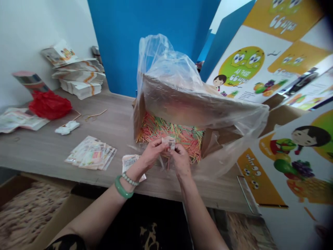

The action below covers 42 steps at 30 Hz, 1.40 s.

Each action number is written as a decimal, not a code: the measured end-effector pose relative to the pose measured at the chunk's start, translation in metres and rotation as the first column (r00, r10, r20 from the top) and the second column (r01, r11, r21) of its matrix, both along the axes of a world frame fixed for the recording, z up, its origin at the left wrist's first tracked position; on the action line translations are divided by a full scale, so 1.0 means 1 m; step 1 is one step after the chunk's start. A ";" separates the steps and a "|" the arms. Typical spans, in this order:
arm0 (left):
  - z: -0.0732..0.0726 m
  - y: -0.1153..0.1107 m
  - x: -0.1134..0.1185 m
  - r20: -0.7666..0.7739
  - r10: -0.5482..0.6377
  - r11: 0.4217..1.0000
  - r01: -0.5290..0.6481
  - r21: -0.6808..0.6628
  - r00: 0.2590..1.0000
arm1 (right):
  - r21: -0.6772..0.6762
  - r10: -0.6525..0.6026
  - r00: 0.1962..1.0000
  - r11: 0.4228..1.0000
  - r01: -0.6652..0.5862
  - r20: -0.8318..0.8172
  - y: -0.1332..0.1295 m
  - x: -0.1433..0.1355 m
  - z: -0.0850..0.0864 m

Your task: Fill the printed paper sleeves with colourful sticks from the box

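Both of my hands meet over the table's front edge and pinch one small printed packet. My left hand, with a green bangle and a bead bracelet on its wrist, grips the packet's left side. My right hand grips its right side. Thin coloured sticks hang below the packet between my hands. Just behind them lies an open cardboard box lined with a clear plastic bag and full of coloured sticks. A small stack of packets lies beside my left wrist.
A fanned pile of flat packets lies on the wooden table to the left. Farther left are a red plastic bag, crumpled white paper and stacked paper items. Printed cartoon boxes stand at the right. A cardboard box sits below left.
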<state>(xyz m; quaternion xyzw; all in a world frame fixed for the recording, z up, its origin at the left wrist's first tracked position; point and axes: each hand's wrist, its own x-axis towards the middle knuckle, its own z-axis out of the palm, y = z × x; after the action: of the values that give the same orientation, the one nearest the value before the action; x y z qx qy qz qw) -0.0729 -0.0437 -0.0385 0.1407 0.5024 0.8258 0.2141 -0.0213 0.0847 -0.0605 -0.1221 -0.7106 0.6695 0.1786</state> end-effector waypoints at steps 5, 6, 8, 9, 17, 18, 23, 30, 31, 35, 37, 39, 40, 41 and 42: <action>0.013 -0.036 0.017 -0.191 0.134 0.980 -0.158 -0.119 0.972 | -0.099 0.290 0.956 0.951 -0.293 -0.039 -0.031 0.008 0.004; 0.016 -0.046 0.021 -0.218 0.152 0.973 -0.185 -0.140 0.964 | -0.102 0.346 0.938 0.932 -0.347 -0.030 -0.039 0.009 0.005; 0.019 -0.069 0.028 -0.234 0.167 0.957 -0.215 -0.197 0.958 | -0.083 0.436 0.900 0.897 -0.433 0.010 -0.059 0.013 0.005; 0.021 -0.083 0.031 -0.232 0.156 0.948 -0.211 -0.239 0.960 | -0.054 0.475 0.879 0.879 -0.473 0.038 -0.069 0.014 0.004; -0.011 -0.196 0.000 -0.495 0.387 0.357 -0.621 -0.698 0.778 | 0.299 0.401 0.865 0.822 -0.485 0.303 -0.088 0.023 -0.002; -0.020 -0.203 -0.008 -0.590 0.361 0.162 -0.672 -0.723 0.722 | 0.360 0.337 0.878 0.816 -0.453 0.340 -0.083 0.026 -0.003; -0.046 -0.208 -0.031 -0.698 0.085 -0.312 -0.646 -0.696 0.711 | 0.647 0.083 0.863 0.627 -0.434 0.498 -0.087 0.034 -0.008; -0.026 -0.201 -0.001 -0.802 0.121 -0.254 -0.763 -0.595 0.585 | 0.690 -0.012 0.810 0.532 -0.491 0.586 -0.121 0.018 -0.030; -0.027 -0.199 0.008 -0.809 0.149 -0.179 -0.790 -0.587 0.568 | 0.678 -0.008 0.811 0.554 -0.484 0.585 -0.119 0.016 -0.032; -0.034 -0.181 0.039 -0.635 0.240 0.278 -0.678 -0.680 0.735 | 0.687 -0.034 0.832 0.583 -0.434 0.554 -0.106 0.018 -0.034; -0.036 -0.169 0.046 -0.494 0.225 0.410 -0.541 -0.734 0.840 | 0.694 -0.033 0.844 0.586 -0.418 0.536 -0.101 0.022 -0.032; -0.036 -0.155 0.046 -0.413 0.213 0.452 -0.464 -0.762 0.885 | 0.703 0.002 0.883 0.605 -0.374 0.469 -0.099 0.028 -0.028; -0.034 -0.148 0.044 -0.397 0.216 0.465 -0.451 -0.762 0.892 | 0.705 0.033 0.911 0.622 -0.341 0.411 -0.098 0.031 -0.026; -0.032 -0.140 0.041 -0.382 0.225 0.490 -0.443 -0.751 0.896 | 0.699 0.072 0.935 0.645 -0.309 0.347 -0.097 0.034 -0.024; -0.028 -0.133 0.039 -0.357 0.244 0.542 -0.432 -0.721 0.902 | 0.683 0.115 0.950 0.671 -0.290 0.290 -0.096 0.035 -0.021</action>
<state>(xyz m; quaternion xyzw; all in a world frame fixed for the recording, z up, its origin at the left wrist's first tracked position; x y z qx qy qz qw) -0.0341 -0.1766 -0.0669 0.0202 0.8496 0.5259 0.0342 0.0140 -0.0115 -0.0818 -0.0366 -0.9393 0.3365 0.0554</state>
